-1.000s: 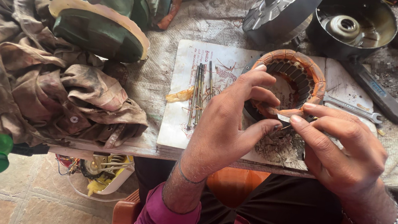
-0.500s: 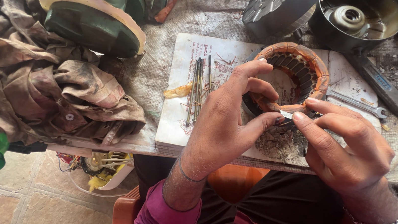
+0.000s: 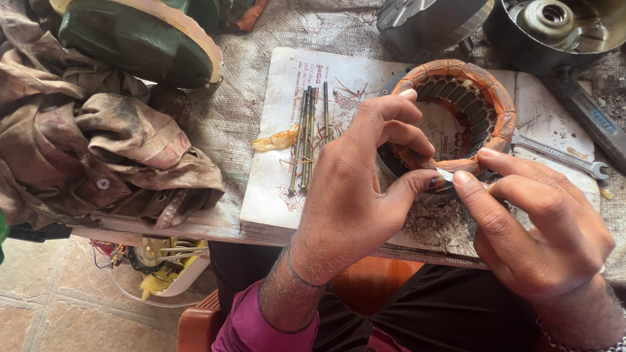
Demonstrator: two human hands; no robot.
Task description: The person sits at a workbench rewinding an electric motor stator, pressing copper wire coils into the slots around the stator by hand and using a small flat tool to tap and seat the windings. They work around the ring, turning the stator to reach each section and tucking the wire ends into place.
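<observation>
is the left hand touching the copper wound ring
Touching. The head view shows the left hand with its fingers curled over the near rim of the wound ring, thumb pressed on its edge.

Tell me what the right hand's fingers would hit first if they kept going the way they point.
Probably the left hand's thumb, which the right hand nearly meets at the stator ring; depth is unclear.
</observation>
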